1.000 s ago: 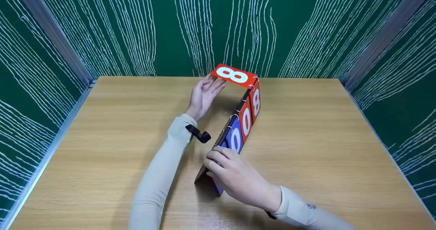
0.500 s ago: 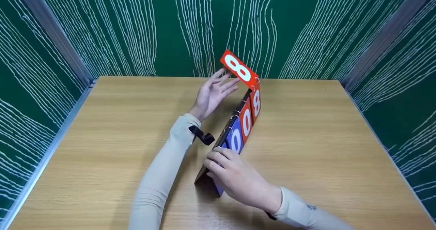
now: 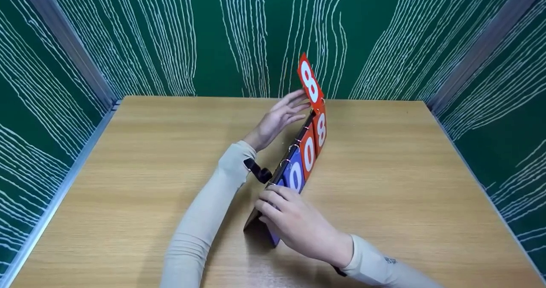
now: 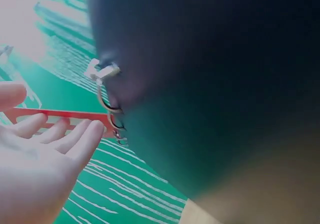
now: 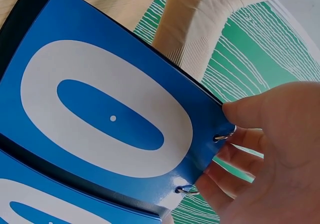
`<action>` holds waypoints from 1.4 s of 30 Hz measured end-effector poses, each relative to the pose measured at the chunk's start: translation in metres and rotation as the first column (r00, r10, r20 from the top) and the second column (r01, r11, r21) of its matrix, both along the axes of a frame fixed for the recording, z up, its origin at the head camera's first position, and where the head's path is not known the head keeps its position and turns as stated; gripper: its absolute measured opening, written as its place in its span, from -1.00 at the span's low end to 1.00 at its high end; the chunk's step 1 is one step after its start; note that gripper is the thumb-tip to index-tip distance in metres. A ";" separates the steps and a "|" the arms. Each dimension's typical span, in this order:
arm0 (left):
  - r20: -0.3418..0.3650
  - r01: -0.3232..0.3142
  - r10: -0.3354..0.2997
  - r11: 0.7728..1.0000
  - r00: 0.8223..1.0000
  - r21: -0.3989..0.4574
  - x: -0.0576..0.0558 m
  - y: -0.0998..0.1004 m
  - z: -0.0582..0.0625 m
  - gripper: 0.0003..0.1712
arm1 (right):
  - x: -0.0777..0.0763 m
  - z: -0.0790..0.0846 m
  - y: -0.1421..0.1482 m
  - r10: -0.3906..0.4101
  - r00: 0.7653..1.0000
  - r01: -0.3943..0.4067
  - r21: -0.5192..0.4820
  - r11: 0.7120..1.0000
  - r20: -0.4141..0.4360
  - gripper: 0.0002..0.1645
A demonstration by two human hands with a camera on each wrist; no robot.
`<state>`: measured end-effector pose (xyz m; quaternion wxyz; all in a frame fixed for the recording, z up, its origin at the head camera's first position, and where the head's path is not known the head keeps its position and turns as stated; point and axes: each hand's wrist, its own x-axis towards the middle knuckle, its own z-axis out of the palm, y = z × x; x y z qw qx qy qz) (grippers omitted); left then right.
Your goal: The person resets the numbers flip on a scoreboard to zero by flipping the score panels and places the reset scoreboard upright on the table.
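A flip scoreboard (image 3: 310, 151) stands tent-like on the table, its red and blue number cards hung on metal rings (image 5: 222, 136). At its far end a red card marked 8 (image 3: 310, 81) is raised, tilted up from the top edge. My left hand (image 3: 277, 119) touches the back of that card with extended fingers (image 4: 82, 139). At the near end my right hand (image 3: 298, 224) grips the scoreboard's top corner, thumb on the front and fingers behind. A blue card marked 0 (image 5: 45, 79) faces the right wrist view.
The wooden table (image 3: 405, 185) surrounds the scoreboard. Green walls with white streaks (image 3: 204, 36) close in the back and both sides. A black wrist camera (image 3: 258, 171) on the left sleeve sits close to the scoreboard's back.
The raised red card has swung from nearly level to steeply upright, toward the front side. My left hand has followed it up and to the right. My right hand stays in place.
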<state>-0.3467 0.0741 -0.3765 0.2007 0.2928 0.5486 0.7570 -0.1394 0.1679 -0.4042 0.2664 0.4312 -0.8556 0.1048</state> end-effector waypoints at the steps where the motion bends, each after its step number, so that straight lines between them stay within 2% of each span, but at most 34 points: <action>1: -0.026 0.009 -0.009 1.000 1.000 -0.026 0.000 0.001 0.000 -0.33 | 0.000 0.000 0.000 0.004 1.000 -0.004 -0.001 1.000 -0.006 -0.65; 5: -0.087 0.032 -0.043 0.991 0.995 -0.127 0.002 0.002 -0.001 -0.32 | 0.000 0.002 -0.001 -0.002 1.000 0.002 0.010 1.000 -0.011 -0.66; 10: -0.152 0.036 -0.079 0.964 0.985 -0.265 0.002 0.003 -0.002 -0.30 | 0.001 0.003 0.000 -0.007 1.000 0.007 0.019 1.000 0.014 -0.68; 17: -0.171 0.050 -0.126 0.920 0.977 -0.389 0.002 0.009 0.000 -0.27 | 0.001 0.004 0.000 -0.004 1.000 0.004 0.020 1.000 0.025 -0.70; 22: -0.172 0.027 -0.129 0.868 0.977 -0.496 0.002 0.012 -0.004 -0.28 | 0.002 0.003 0.000 0.000 1.000 -0.001 0.017 1.000 0.029 -0.71; 25: -0.178 -0.013 -0.106 0.826 0.978 -0.563 0.003 0.014 -0.006 -0.29 | 0.002 0.003 0.000 -0.002 1.000 0.001 0.016 1.000 0.028 -0.72; 28: -0.209 -0.055 -0.099 0.780 0.973 -0.624 0.003 0.016 -0.008 -0.30 | 0.001 0.002 0.000 -0.003 1.000 0.002 0.016 1.000 0.029 -0.73; 31: -0.269 -0.093 -0.114 0.754 0.956 -0.650 0.003 0.018 -0.009 -0.30 | 0.001 0.001 0.000 -0.006 1.000 0.006 0.015 1.000 0.024 -0.72; 35: -0.329 -0.134 -0.124 0.739 0.936 -0.660 0.002 0.020 -0.010 -0.29 | 0.001 0.000 0.000 -0.007 1.000 0.007 0.013 1.000 0.012 -0.69; 39: -0.353 -0.155 -0.134 0.718 0.926 -0.679 0.001 0.021 -0.011 -0.32 | 0.000 0.000 0.000 -0.006 1.000 0.005 0.015 1.000 0.013 -0.69; 42: -0.351 -0.159 -0.139 0.699 0.926 -0.698 0.000 0.021 -0.011 -0.34 | 0.000 0.000 0.000 -0.009 1.000 0.009 0.021 1.000 0.020 -0.69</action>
